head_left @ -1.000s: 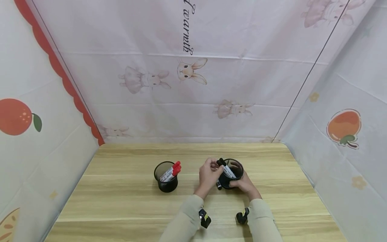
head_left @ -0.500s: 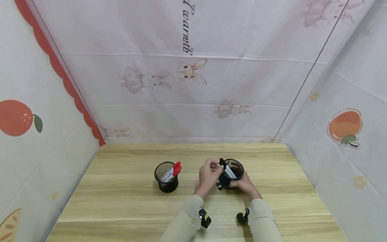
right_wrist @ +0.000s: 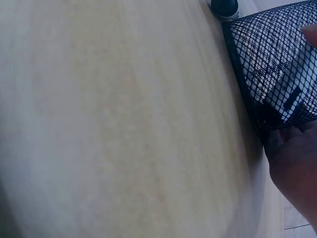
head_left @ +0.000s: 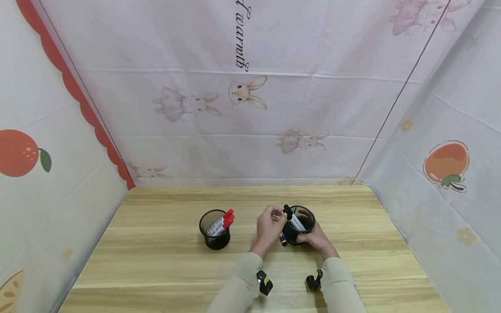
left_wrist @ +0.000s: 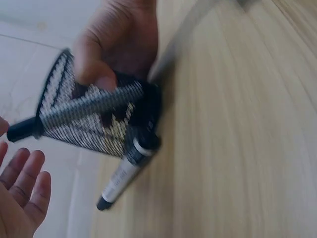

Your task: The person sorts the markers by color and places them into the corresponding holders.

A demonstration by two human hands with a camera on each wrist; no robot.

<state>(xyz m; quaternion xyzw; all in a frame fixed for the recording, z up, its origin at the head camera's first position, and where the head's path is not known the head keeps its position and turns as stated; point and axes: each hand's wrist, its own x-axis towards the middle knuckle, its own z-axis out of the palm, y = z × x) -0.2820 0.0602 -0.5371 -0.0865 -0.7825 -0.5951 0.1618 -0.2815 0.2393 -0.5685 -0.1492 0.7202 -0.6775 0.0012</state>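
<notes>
My right hand point(head_left: 316, 238) grips a black mesh pen cup point(head_left: 291, 237) from its right side, thumb across the front. Inside the cup lean white markers with black caps point(head_left: 288, 209), caps up and tilted left over the rim. Left of the cup is my left hand point(head_left: 269, 224), its thumb and index fingertips pinching a black-capped marker point(left_wrist: 81, 106) at the cap end. The other fingers of that hand are loosely bent. Another black-capped marker point(left_wrist: 121, 176) lies on the table close against the cup's base, partly hidden by the cup in the head view.
A second black mesh pen cup point(head_left: 217, 241) stands to the left, with several red-capped markers point(head_left: 228, 218) leaning in it. The wooden table point(head_left: 156, 261) meets fabric-covered walls at the back and both sides. Black wrist cameras point(head_left: 264, 282) are strapped to both wrists.
The black caps at the cup's rim have shifted slightly right and now sit closer together. The left hand has moved very slightly left; the right hand and both cups have stayed put.
</notes>
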